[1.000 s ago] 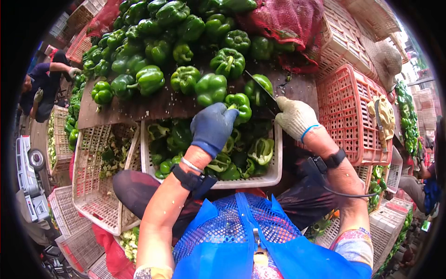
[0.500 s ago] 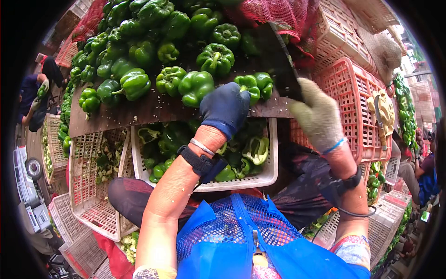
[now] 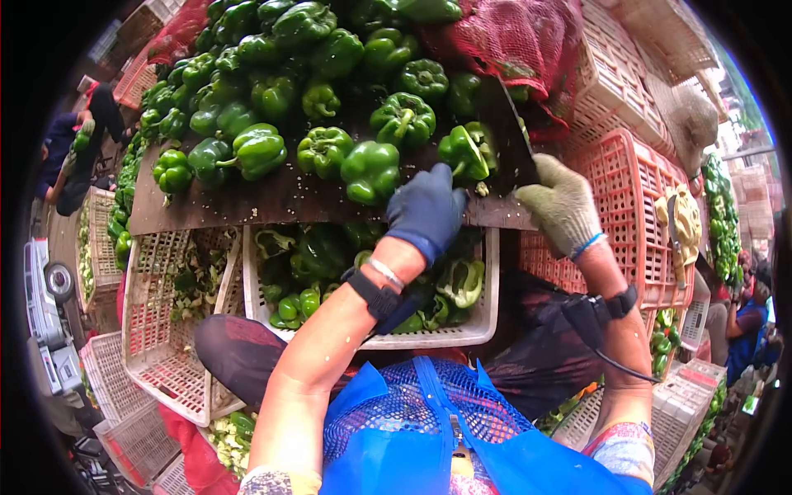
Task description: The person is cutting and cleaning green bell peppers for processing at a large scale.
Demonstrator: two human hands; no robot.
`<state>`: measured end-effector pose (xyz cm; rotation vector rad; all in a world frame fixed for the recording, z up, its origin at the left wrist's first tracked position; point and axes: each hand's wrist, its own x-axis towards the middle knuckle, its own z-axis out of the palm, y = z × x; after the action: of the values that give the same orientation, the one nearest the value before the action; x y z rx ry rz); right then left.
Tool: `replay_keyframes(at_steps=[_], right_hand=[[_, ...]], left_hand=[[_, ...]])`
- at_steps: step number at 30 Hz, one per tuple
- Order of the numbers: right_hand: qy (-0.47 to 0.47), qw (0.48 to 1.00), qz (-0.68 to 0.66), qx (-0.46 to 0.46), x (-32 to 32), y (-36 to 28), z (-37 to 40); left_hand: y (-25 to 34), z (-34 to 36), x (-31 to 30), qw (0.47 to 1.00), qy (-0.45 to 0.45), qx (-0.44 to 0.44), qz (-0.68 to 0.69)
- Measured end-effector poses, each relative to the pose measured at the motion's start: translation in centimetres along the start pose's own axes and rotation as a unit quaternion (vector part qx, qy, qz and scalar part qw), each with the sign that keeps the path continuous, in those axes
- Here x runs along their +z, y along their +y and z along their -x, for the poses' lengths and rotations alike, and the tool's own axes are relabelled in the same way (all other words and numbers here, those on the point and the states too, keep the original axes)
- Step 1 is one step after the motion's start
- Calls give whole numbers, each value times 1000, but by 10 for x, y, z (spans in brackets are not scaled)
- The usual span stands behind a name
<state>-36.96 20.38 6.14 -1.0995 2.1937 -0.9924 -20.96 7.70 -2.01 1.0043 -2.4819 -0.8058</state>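
Observation:
My left hand (image 3: 425,210), in a dark blue glove, is over the front part of the dark board (image 3: 272,198). Its finger and thumb look apart, with the tips just short of a cut green bell pepper (image 3: 462,155) that shows a pale cut edge. A second cut piece (image 3: 483,144) lies against it. In a pale knit glove, my right hand (image 3: 563,206) is closed around a broad dark-bladed knife (image 3: 510,140), whose blade rises beside the cut pepper. Its handle is hidden in the glove. A whole bell pepper (image 3: 370,172) sits just left of my left hand.
More bell peppers (image 3: 272,99) are heaped at the back left. Under the board's front edge stands a white crate (image 3: 429,337) of cut peppers. A pink crate (image 3: 619,198) is on the right, a red mesh bag (image 3: 511,41) behind. Another crate (image 3: 161,363) holds pepper scraps.
My left hand has come back from the pepper, and its fingers have parted. The pepper now shows a cut edge, and the knife blade has turned more edge-on. The view has shifted slightly.

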Motion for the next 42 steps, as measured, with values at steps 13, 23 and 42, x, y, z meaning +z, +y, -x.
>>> replay_keyframes(at_steps=[13,23,42], right_hand=[[-199,883,413,-100,77,-60,-126],[21,988,104,-115,49,-99,-42],[-13,984,176,-23,124,-94,-39]], left_hand=[[-57,76,-63,985,144,40,91],[-90,88,-70,965,170,-113,163],[-99,28,-55,987,82,-101,98]])
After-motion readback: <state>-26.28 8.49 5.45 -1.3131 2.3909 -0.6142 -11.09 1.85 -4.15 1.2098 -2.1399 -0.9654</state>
